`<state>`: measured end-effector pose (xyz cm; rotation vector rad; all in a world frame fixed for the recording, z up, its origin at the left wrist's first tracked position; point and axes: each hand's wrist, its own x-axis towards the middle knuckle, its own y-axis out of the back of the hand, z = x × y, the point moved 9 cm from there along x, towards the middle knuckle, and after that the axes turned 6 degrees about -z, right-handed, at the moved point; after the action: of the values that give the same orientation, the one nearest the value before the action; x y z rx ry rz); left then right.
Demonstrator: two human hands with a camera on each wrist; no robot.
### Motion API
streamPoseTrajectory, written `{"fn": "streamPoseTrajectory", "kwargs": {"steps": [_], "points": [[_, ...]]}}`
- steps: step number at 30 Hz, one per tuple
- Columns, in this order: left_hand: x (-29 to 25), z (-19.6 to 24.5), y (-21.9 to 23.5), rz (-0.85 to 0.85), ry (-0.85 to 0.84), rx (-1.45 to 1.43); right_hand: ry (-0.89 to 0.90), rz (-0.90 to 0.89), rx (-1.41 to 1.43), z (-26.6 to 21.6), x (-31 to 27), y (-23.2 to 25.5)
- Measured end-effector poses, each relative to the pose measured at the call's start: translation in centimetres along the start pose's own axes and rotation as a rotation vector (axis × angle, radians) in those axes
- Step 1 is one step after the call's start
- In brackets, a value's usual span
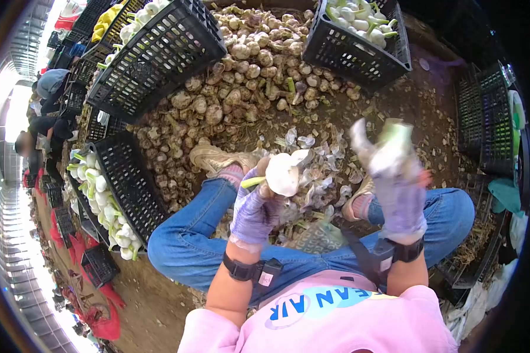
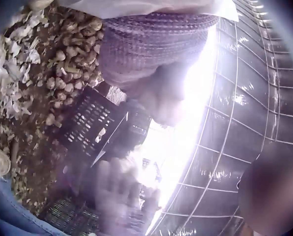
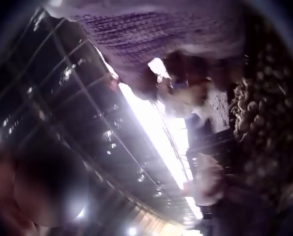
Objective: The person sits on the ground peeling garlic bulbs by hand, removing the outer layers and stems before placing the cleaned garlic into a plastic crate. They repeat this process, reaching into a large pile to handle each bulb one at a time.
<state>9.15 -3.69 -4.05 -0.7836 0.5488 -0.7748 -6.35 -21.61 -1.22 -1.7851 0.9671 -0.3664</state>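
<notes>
A peeled white garlic bulb with a short green stem is gripped in my left hand, which wears a purple knitted glove, over my lap. The dark fingers curl against the bulb's side. To the right, my gloved right hand is raised above the right shin and blurred by motion. At its fingers is a whitish-green blur; I cannot tell whether they grip it. The left wrist view shows mostly the purple glove. In the right wrist view the fingers are dark and smeared.
Unpeeled garlic is heaped ahead, with loose peelings between my feet. Black crates of peeled garlic stand at the left, upper left and upper right. Stacked crates are at the far right. Other people sit at the far left.
</notes>
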Motion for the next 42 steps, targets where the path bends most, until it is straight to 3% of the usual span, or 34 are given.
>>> {"fn": "streamPoseTrajectory", "kwargs": {"steps": [2, 3, 6, 8, 12, 14, 16, 17, 18, 20, 21, 23, 26, 27, 29, 30, 32, 35, 36, 37, 38, 39, 41, 42], "points": [[0.1, -1.2, 0.3, 0.009, 0.054, -0.129, -0.257, -0.400, -0.604, 3.3, -1.6, -1.8], [-0.1, -2.2, 0.2, 0.021, 0.112, -0.258, -0.067, -0.420, -1.122, 3.0, -2.1, -2.7], [-0.8, -3.7, -0.2, 0.120, 0.178, -0.384, 0.455, -0.606, -1.525, 3.3, -3.0, -6.4], [-0.8, -4.5, -0.9, 0.092, 0.219, -0.435, 0.460, -0.636, -1.510, 4.3, -3.0, -6.9], [-1.2, -6.3, 0.4, 0.224, 0.343, -0.467, 0.407, -0.765, -1.442, 5.4, -2.7, -6.2], [-1.0, -5.8, 0.9, 0.250, 0.354, -0.321, 0.399, -0.761, -1.351, 4.0, -1.9, -7.1], [-1.0, -6.0, 1.2, 0.276, 0.369, -0.327, -0.016, -0.153, -0.477, 2.7, 1.1, -2.2], [-0.8, -5.9, 1.3, 0.250, 0.353, -0.321, -0.090, 0.021, -0.635, 2.1, 1.5, -0.5], [-0.5, -5.7, 1.2, 0.223, 0.335, -0.316, -0.085, 0.024, -0.632, 1.9, 1.6, 0.0], [-0.2, -5.6, 0.7, 0.275, 0.321, -0.232, -0.151, -0.181, -0.864, 3.3, 1.5, 0.1], [0.2, -5.2, 0.7, 0.325, 0.300, -0.150, -0.162, -0.190, -0.952, 3.7, 1.3, 1.2], [3.1, -5.4, 1.7, 0.256, 0.262, -0.093, -0.217, -0.127, -0.922, 4.5, 0.9, 3.6], [10.2, -2.2, -5.5, 0.019, 0.118, 0.015, -0.293, -0.115, -0.980, 5.7, 0.9, 5.6], [12.2, -0.2, -9.5, -0.177, 0.021, 0.083, -0.335, -0.113, -1.012, 6.1, 0.9, 6.0], [14.4, 1.2, -14.8, -0.257, 0.128, 0.156, -0.420, -0.115, -0.964, 7.1, 0.8, 6.3], [15.9, 1.0, -15.4, -0.313, 0.063, 0.225, -0.471, -0.095, -0.945, 7.5, 0.8, 6.8], [18.8, -0.5, -12.7, -0.257, 0.068, 0.411, -0.483, -0.085, -0.916, 7.7, 1.1, 7.0], [22.0, -2.1, -3.7, 0.006, 0.193, 0.760, -0.510, -0.048, -0.933, 8.3, 1.9, 8.7], [24.4, -2.8, 2.3, 0.067, 0.099, 0.871, -0.475, -0.087, -1.041, 8.4, 2.5, 9.2], [25.5, -1.8, 5.1, 0.132, 0.055, 1.070, -0.441, -0.059, -0.991, 8.7, 2.6, 10.0], [27.3, -1.3, 9.1, 0.193, 0.049, 1.060, -0.408, -0.031, -0.943, 8.9, 3.0, 10.7], [28.6, 0.8, 9.8, 0.251, -0.055, 1.399, -0.464, -0.032, -0.913, 9.1, 3.3, 10.9], [31.9, 3.7, 11.4, 0.301, -0.225, 1.471, -0.501, -0.022, -0.946, 9.6, 4.0, 11.5], [33.3, 5.2, 10.9, 0.384, -0.195, 1.699, -0.520, 0.003, -0.956, 9.8, 4.3, 11.9]]}}
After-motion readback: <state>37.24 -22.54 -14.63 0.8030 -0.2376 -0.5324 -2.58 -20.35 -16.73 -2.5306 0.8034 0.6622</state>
